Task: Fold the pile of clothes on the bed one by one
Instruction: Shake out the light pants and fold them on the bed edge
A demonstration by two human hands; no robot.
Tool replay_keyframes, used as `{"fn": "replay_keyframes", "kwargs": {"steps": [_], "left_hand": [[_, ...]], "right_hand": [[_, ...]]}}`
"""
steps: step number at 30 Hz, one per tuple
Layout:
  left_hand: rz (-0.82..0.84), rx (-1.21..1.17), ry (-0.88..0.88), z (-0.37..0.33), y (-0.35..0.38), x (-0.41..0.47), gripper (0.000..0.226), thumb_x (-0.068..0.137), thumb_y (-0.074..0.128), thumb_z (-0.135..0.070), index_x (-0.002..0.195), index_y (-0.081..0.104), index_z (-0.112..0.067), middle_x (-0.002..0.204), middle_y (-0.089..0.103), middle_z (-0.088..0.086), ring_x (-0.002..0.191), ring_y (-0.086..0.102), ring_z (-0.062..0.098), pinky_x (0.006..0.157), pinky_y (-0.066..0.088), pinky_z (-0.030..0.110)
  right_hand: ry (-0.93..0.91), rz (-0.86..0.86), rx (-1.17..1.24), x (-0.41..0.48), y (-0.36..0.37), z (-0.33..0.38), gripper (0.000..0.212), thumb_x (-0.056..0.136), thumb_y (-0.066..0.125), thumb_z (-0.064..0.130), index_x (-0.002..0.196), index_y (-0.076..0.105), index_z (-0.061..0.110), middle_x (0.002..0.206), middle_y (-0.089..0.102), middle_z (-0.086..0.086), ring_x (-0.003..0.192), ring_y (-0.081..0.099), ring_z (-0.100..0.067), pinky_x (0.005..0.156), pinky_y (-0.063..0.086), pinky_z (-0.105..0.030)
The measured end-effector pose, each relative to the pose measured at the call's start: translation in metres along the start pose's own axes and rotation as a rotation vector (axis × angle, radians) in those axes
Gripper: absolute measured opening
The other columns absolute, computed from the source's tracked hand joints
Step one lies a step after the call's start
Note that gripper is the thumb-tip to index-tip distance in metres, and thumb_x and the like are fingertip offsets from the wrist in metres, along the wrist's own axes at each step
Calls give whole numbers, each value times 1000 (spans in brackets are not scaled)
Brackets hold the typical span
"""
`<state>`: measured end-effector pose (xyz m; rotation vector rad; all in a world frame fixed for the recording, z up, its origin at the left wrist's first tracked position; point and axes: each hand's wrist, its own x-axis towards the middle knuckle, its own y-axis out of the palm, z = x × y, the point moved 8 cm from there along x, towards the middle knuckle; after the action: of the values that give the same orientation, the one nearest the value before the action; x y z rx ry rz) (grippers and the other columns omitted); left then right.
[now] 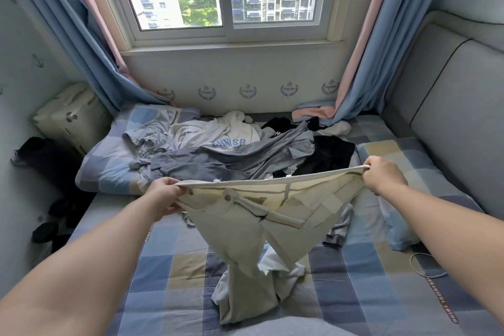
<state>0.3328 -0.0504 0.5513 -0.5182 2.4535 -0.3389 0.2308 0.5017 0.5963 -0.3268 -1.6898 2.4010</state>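
You are stretching the beige trousers [253,229] at mid-frame, your left hand [163,195] and right hand [381,176] each pinching a waistband end. The soft, light legs are sagging onto the bed [354,281], so keep gripping the firmer waistband.

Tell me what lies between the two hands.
In the head view, the waistband of the beige trousers stretches between the left hand and right hand, which grip its ends; the legs hang onto the bed.
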Motion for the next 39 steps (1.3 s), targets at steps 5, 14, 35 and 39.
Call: {"fn": "replay_keyframes", "kwargs": {"steps": [5, 14, 35, 39], "left_hand": [[-237, 723, 167, -12, -18, -3, 3, 90, 63, -9, 89, 65, -8, 88, 67, 16, 65, 58, 25, 52, 44, 28], [202, 31, -195, 26, 21, -4, 3, 96, 64, -4, 99, 64, -2, 80, 70, 12, 67, 69, 22, 57, 56, 32], [-345, 588, 67, 15, -48, 8, 6, 89, 58, -11, 88, 60, -16, 91, 70, 14, 81, 66, 33, 75, 56, 39], [-362, 879, 6, 22, -54, -1, 16, 86, 50, -10, 92, 64, -15, 85, 72, 8, 75, 73, 27, 76, 58, 36]], "right_hand": [[19, 17, 11, -2, 4, -7, 21, 87, 47, 6, 87, 61, 23, 83, 64, -10, 75, 64, -32, 62, 48, -32], [7, 44, 97, -5, 12, 4, 27, 85, 46, 2, 87, 65, 21, 88, 65, -12, 80, 62, -35, 65, 51, -37], [-65, 82, 44, -20, 7, 25, 29, 86, 47, 6, 97, 65, 26, 96, 65, -10, 84, 59, -33, 67, 46, -34], [-87, 68, 22, -25, 11, 36, 33, 85, 45, 8, 104, 64, 28, 104, 66, -11, 92, 59, -36, 78, 52, -41]]}}
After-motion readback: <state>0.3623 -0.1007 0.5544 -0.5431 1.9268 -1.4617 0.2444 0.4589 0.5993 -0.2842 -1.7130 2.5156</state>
